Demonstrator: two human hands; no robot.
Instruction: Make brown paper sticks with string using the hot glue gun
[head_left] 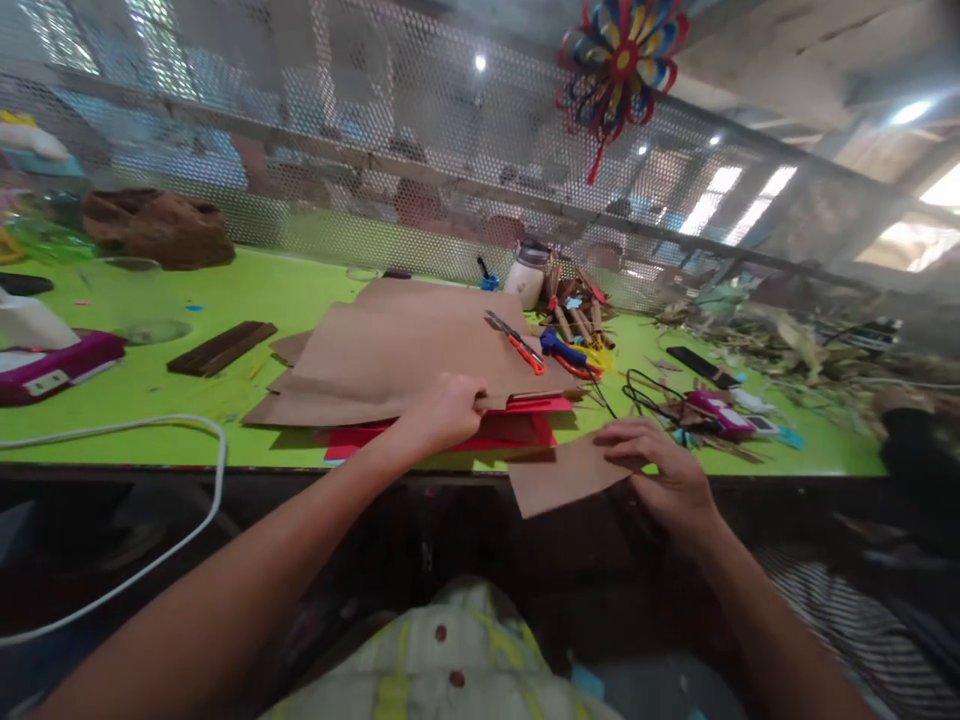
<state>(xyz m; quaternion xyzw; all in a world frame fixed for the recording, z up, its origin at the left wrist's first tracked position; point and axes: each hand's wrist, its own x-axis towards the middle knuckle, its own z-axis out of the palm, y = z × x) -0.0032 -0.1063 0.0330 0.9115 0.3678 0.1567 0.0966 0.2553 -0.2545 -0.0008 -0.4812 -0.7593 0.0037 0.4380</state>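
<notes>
My left hand (450, 412) is closed around the front edge of a stack of brown kraft paper (397, 340) on the green table. Red paper (517, 432) sticks out beneath that stack. Off the table's front edge, my right hand (660, 465) pinches a smaller piece of brown paper (559, 475) between thumb and fingers. On top of the stack rest scissors (496, 325) and a red-orange cutter (526, 355). A blue glue gun (562, 348) lies at the stack's right side, its black cord trailing right.
A purple power strip (724, 415) and a black phone-like object (703, 367) lie at right, near dried husks (795, 345). Further left are a brown strip bundle (222, 348), a clear cup (135, 300) and another purple power strip (60, 368). A white cable (221, 450) hangs over the table edge.
</notes>
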